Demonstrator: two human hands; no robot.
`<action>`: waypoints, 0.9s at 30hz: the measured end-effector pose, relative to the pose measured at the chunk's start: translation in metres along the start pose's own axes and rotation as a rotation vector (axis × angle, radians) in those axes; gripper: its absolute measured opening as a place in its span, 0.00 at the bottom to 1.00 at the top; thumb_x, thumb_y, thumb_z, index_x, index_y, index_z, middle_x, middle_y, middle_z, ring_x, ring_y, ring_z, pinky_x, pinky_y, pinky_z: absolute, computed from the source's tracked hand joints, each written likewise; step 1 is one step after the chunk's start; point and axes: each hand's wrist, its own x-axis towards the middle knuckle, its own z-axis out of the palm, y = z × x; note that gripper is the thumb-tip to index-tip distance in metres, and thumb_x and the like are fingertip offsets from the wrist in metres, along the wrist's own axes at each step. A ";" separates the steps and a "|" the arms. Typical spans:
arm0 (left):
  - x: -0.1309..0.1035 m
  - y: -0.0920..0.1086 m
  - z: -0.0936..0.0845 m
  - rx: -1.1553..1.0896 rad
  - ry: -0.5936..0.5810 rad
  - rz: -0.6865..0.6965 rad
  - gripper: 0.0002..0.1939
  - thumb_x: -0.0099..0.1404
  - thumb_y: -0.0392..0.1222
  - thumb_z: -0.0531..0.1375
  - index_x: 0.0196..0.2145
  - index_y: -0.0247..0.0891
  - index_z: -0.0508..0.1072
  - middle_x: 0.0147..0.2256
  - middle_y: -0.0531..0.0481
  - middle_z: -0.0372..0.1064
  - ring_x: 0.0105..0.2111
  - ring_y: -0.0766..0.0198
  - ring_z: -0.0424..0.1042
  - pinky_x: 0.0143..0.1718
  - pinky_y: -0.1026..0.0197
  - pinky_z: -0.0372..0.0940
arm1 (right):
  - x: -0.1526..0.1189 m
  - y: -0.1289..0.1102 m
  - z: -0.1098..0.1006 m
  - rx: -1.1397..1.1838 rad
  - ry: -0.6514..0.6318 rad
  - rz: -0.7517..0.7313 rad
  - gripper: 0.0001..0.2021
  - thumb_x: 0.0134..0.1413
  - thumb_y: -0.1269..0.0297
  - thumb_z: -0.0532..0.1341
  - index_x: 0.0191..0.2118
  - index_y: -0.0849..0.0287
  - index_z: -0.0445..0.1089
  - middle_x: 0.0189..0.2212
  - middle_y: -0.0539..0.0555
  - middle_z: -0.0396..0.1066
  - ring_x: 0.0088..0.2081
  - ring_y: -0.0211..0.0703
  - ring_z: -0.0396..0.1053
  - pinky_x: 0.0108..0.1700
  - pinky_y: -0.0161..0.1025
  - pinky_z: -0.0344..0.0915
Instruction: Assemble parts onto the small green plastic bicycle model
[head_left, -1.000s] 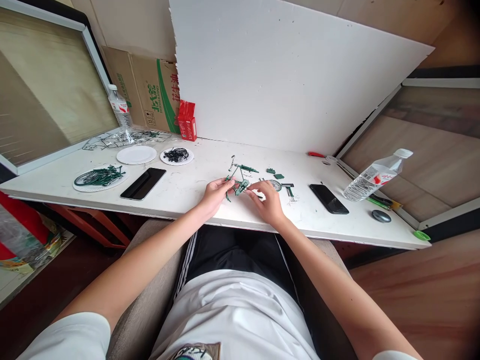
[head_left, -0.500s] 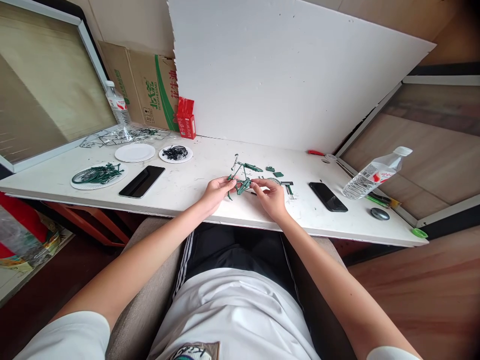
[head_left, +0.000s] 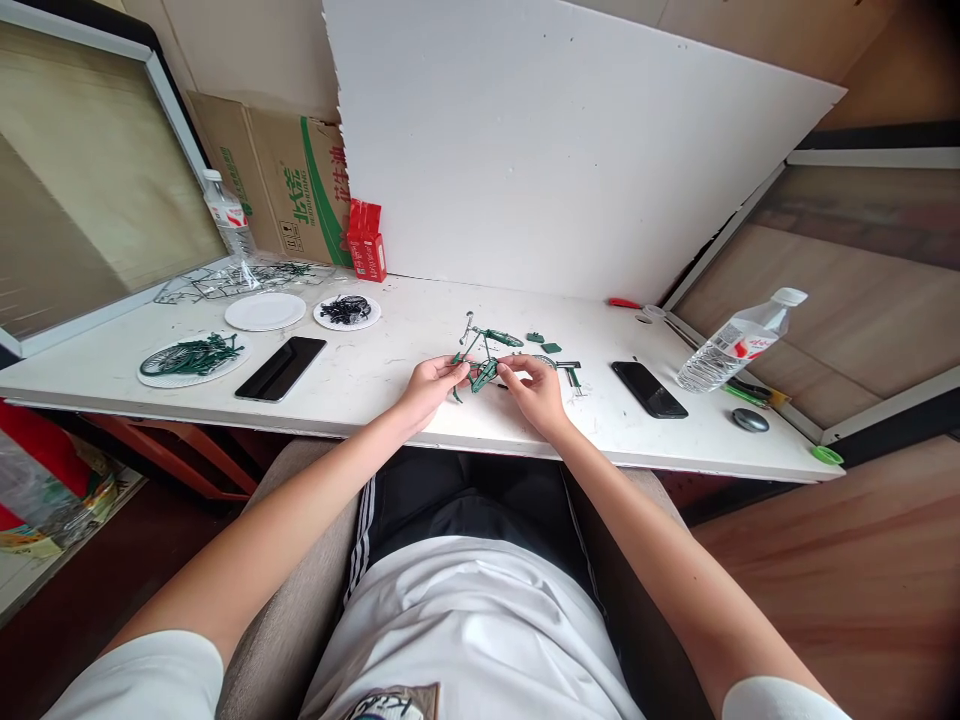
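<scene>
A small green model bicycle frame (head_left: 484, 375) is held between my two hands above the white table (head_left: 360, 380). My left hand (head_left: 435, 388) pinches its left side, fingertips closed on it. On the other side, my right hand (head_left: 535, 390) grips the frame with thumb and forefinger. Thin handlebars (head_left: 469, 325) rise beyond my fingers. Behind the hands lie a long green part (head_left: 501, 338) and small green pieces (head_left: 551, 348). More dark parts (head_left: 574, 376) rest to the right of my right hand, partly hidden by it.
To the left are a phone (head_left: 282, 368), a plate (head_left: 265, 311), green parts (head_left: 192, 356), black parts (head_left: 346, 310), a bottle (head_left: 229, 220) and a red box (head_left: 366, 242). To the right are another phone (head_left: 649, 389), a tilted bottle (head_left: 741, 345) and a dark oval object (head_left: 750, 420).
The camera view has shifted slightly. Both hands still hold the green model in nearly the same pose, with only slight movement of the fingers.
</scene>
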 end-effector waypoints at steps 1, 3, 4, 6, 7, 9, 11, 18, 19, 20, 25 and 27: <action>0.000 0.001 0.000 0.007 -0.005 0.006 0.20 0.59 0.49 0.76 0.45 0.34 0.84 0.42 0.44 0.81 0.38 0.64 0.76 0.47 0.59 0.68 | 0.000 0.001 0.000 0.010 -0.004 0.007 0.19 0.63 0.43 0.68 0.44 0.55 0.83 0.48 0.60 0.82 0.46 0.53 0.80 0.38 0.44 0.77; -0.001 0.002 0.001 0.020 -0.009 0.015 0.20 0.59 0.49 0.76 0.44 0.34 0.84 0.40 0.45 0.80 0.37 0.65 0.74 0.46 0.60 0.68 | 0.000 0.002 0.000 0.029 -0.016 0.022 0.20 0.63 0.42 0.68 0.45 0.55 0.83 0.48 0.60 0.82 0.46 0.53 0.80 0.39 0.45 0.78; -0.002 0.003 0.001 0.024 -0.008 0.018 0.20 0.59 0.49 0.76 0.44 0.34 0.84 0.40 0.45 0.80 0.37 0.65 0.74 0.46 0.59 0.68 | 0.000 0.002 0.000 0.034 -0.019 0.029 0.20 0.63 0.42 0.68 0.45 0.55 0.83 0.49 0.60 0.82 0.46 0.54 0.80 0.39 0.45 0.79; -0.002 0.004 0.001 0.037 -0.012 0.021 0.20 0.60 0.49 0.76 0.45 0.34 0.83 0.40 0.45 0.80 0.37 0.64 0.74 0.46 0.59 0.68 | 0.000 0.003 0.000 0.035 -0.015 0.037 0.20 0.63 0.42 0.68 0.44 0.54 0.83 0.48 0.59 0.82 0.46 0.54 0.80 0.40 0.46 0.79; -0.003 0.004 0.001 0.047 -0.015 0.019 0.20 0.60 0.50 0.75 0.45 0.34 0.83 0.40 0.45 0.80 0.37 0.64 0.74 0.46 0.59 0.68 | 0.000 0.004 0.000 0.035 -0.010 0.039 0.19 0.63 0.42 0.68 0.44 0.54 0.84 0.48 0.59 0.82 0.47 0.54 0.80 0.41 0.46 0.79; -0.003 0.004 0.001 0.064 -0.018 0.010 0.21 0.61 0.51 0.75 0.45 0.34 0.83 0.41 0.44 0.80 0.37 0.64 0.75 0.47 0.58 0.68 | 0.000 0.004 0.000 0.034 -0.003 0.037 0.19 0.63 0.43 0.68 0.43 0.54 0.84 0.47 0.59 0.83 0.48 0.56 0.80 0.41 0.47 0.78; -0.002 0.003 0.001 0.062 -0.009 -0.005 0.22 0.60 0.51 0.76 0.46 0.34 0.82 0.42 0.44 0.81 0.38 0.63 0.75 0.48 0.57 0.69 | 0.001 0.005 0.001 0.030 -0.003 0.030 0.19 0.63 0.42 0.68 0.43 0.54 0.84 0.47 0.59 0.83 0.49 0.56 0.81 0.42 0.47 0.78; -0.002 0.003 0.002 0.058 0.002 -0.012 0.23 0.59 0.52 0.76 0.46 0.34 0.81 0.41 0.44 0.80 0.38 0.63 0.76 0.48 0.57 0.70 | 0.000 0.002 0.002 -0.011 0.007 -0.034 0.18 0.66 0.44 0.67 0.46 0.53 0.83 0.47 0.58 0.83 0.48 0.54 0.80 0.40 0.44 0.75; -0.002 0.003 0.003 0.055 0.010 -0.018 0.24 0.58 0.52 0.77 0.46 0.34 0.80 0.42 0.44 0.80 0.38 0.63 0.76 0.48 0.57 0.70 | 0.000 0.002 0.001 -0.016 0.004 -0.041 0.18 0.66 0.44 0.66 0.46 0.53 0.83 0.47 0.58 0.83 0.48 0.54 0.80 0.40 0.44 0.75; -0.003 0.004 0.004 0.057 0.013 -0.023 0.25 0.58 0.52 0.77 0.46 0.34 0.80 0.42 0.44 0.80 0.37 0.63 0.76 0.47 0.57 0.70 | 0.000 0.003 0.001 -0.020 -0.002 -0.045 0.19 0.67 0.44 0.66 0.46 0.54 0.82 0.48 0.59 0.83 0.48 0.53 0.79 0.39 0.43 0.74; -0.006 0.005 0.009 0.119 0.029 -0.003 0.24 0.62 0.56 0.74 0.42 0.34 0.77 0.41 0.44 0.79 0.38 0.63 0.76 0.45 0.58 0.72 | -0.001 0.002 0.002 -0.064 -0.056 -0.100 0.19 0.70 0.44 0.62 0.47 0.55 0.78 0.47 0.59 0.81 0.49 0.52 0.77 0.40 0.44 0.73; -0.007 0.004 0.010 0.186 0.042 0.006 0.24 0.63 0.59 0.72 0.41 0.35 0.76 0.38 0.45 0.78 0.36 0.63 0.76 0.42 0.59 0.72 | -0.002 0.000 0.003 -0.104 -0.088 -0.151 0.17 0.72 0.46 0.60 0.48 0.54 0.77 0.47 0.58 0.80 0.49 0.51 0.77 0.41 0.44 0.73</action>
